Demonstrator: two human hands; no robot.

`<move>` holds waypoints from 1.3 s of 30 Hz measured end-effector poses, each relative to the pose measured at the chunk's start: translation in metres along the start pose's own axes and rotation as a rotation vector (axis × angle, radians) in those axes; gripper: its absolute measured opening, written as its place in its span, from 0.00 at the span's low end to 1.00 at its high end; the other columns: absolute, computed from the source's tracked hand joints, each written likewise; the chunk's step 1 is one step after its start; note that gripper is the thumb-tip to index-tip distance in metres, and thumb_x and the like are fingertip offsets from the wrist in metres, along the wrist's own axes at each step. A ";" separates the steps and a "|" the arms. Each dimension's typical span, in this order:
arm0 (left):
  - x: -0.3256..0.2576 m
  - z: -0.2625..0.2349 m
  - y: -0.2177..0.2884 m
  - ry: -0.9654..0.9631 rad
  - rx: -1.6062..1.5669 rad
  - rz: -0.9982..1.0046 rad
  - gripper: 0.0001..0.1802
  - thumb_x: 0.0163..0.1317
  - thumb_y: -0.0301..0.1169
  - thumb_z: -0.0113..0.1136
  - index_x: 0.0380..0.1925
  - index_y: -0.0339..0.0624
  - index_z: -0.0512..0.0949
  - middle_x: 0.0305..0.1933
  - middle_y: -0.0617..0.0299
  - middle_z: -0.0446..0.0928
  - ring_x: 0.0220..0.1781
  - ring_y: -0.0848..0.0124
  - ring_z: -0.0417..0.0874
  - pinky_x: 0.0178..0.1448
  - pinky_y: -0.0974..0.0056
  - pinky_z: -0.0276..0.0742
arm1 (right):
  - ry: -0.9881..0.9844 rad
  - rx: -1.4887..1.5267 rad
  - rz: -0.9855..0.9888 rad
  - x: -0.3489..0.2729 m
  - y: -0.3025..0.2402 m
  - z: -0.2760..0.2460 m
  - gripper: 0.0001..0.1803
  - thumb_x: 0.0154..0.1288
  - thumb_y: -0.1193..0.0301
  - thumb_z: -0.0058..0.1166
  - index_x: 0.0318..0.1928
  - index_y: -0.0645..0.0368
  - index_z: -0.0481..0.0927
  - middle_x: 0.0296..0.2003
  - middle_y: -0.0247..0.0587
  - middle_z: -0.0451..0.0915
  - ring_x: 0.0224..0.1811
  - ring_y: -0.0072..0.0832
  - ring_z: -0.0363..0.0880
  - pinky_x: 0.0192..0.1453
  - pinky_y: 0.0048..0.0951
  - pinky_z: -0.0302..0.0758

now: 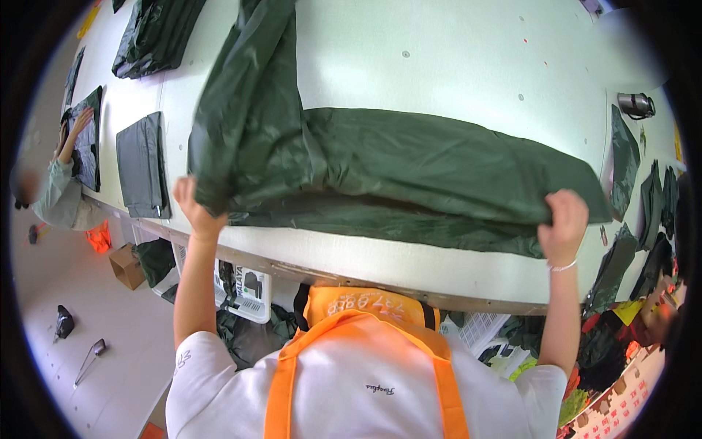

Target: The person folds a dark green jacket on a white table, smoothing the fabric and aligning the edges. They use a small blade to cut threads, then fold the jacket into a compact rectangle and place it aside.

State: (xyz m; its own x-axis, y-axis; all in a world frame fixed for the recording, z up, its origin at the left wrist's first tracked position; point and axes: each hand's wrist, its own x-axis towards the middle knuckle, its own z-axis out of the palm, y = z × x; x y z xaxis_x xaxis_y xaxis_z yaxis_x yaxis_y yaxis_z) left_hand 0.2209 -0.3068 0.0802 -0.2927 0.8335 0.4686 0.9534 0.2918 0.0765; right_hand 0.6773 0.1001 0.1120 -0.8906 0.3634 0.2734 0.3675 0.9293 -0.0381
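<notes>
A large dark green waterproof garment (409, 157) lies across the white table in front of me, its shiny fabric wrinkled. One long part runs to the right, and another stretches away from me at the left, past the upper edge of view. My left hand (197, 208) is closed on the garment's near left corner. Toward the other end, my right hand (564, 225) grips its near edge, with a white band round the wrist. Between the hands the upper layer is lifted a little, leaving a dark gap above the layer beneath. Whether it is a jacket or trousers I cannot tell.
A folded dark green garment (143, 167) lies left of my work, with a folded stack (157, 40) beyond it. At far left a co-worker's hand (84, 121) rests on another piece. Several green pieces and a metal flask (635, 106) are at right. White baskets (252, 293) stand below the table edge.
</notes>
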 end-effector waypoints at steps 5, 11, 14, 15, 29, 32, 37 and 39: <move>-0.053 -0.002 0.030 -0.471 -0.080 -0.034 0.30 0.38 0.46 0.71 0.41 0.41 0.78 0.42 0.51 0.74 0.50 0.49 0.71 0.60 0.49 0.63 | -0.273 0.141 0.168 -0.078 -0.070 0.024 0.31 0.42 0.65 0.68 0.49 0.58 0.74 0.48 0.43 0.71 0.52 0.43 0.69 0.56 0.43 0.65; -0.098 0.024 0.026 -0.553 -0.113 -0.062 0.22 0.42 0.39 0.68 0.38 0.43 0.78 0.39 0.58 0.76 0.43 0.56 0.74 0.45 0.55 0.68 | -0.393 0.114 0.268 -0.126 -0.065 0.059 0.19 0.51 0.66 0.63 0.42 0.57 0.73 0.46 0.41 0.72 0.52 0.40 0.69 0.54 0.41 0.65; -0.111 0.035 0.038 -0.423 -0.194 -0.081 0.14 0.42 0.31 0.62 0.33 0.42 0.77 0.31 0.58 0.76 0.36 0.56 0.76 0.38 0.55 0.69 | -0.426 0.051 0.269 -0.132 -0.050 0.054 0.18 0.52 0.67 0.63 0.42 0.56 0.71 0.45 0.38 0.72 0.50 0.38 0.69 0.53 0.40 0.64; -0.111 0.037 0.040 -0.432 -0.214 -0.131 0.14 0.42 0.31 0.62 0.32 0.42 0.77 0.30 0.57 0.76 0.36 0.55 0.75 0.38 0.55 0.69 | -0.455 -0.003 0.285 -0.133 -0.050 0.054 0.19 0.52 0.66 0.62 0.42 0.55 0.71 0.45 0.38 0.72 0.50 0.38 0.69 0.53 0.40 0.65; -0.108 0.028 0.043 -0.423 -0.317 -0.340 0.18 0.23 0.30 0.66 0.20 0.41 0.72 0.29 0.57 0.71 0.37 0.56 0.73 0.39 0.57 0.67 | -0.224 0.299 -0.218 0.291 -0.105 0.101 0.15 0.67 0.67 0.47 0.51 0.59 0.75 0.50 0.47 0.76 0.53 0.44 0.73 0.56 0.38 0.71; -0.106 0.039 0.034 -0.424 -0.366 -0.243 0.16 0.28 0.32 0.65 0.21 0.42 0.73 0.29 0.58 0.71 0.36 0.58 0.73 0.39 0.58 0.67 | 0.096 0.284 -0.141 0.407 -0.111 0.172 0.20 0.66 0.64 0.49 0.56 0.57 0.73 0.53 0.49 0.74 0.53 0.42 0.74 0.58 0.37 0.70; -0.098 0.033 0.035 -0.540 -0.367 -0.263 0.13 0.33 0.34 0.64 0.22 0.44 0.73 0.27 0.61 0.71 0.37 0.61 0.74 0.40 0.59 0.66 | -0.412 0.410 0.160 0.442 -0.124 0.174 0.21 0.59 0.55 0.56 0.40 0.62 0.81 0.29 0.46 0.80 0.32 0.33 0.76 0.42 0.32 0.72; -0.105 0.034 0.039 -0.504 -0.380 -0.333 0.15 0.37 0.39 0.67 0.21 0.43 0.74 0.27 0.60 0.71 0.36 0.61 0.74 0.40 0.59 0.67 | -0.209 0.431 0.271 0.411 -0.106 0.133 0.20 0.62 0.55 0.55 0.39 0.62 0.81 0.25 0.38 0.78 0.30 0.24 0.72 0.36 0.29 0.69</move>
State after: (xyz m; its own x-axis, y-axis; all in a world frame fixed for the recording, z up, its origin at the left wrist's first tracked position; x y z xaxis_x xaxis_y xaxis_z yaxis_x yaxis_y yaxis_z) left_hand 0.2861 -0.3673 0.0038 -0.4839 0.8705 -0.0901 0.7400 0.4620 0.4889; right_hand 0.2363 0.1598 0.1009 -0.8296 0.5583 0.0040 0.4873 0.7275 -0.4831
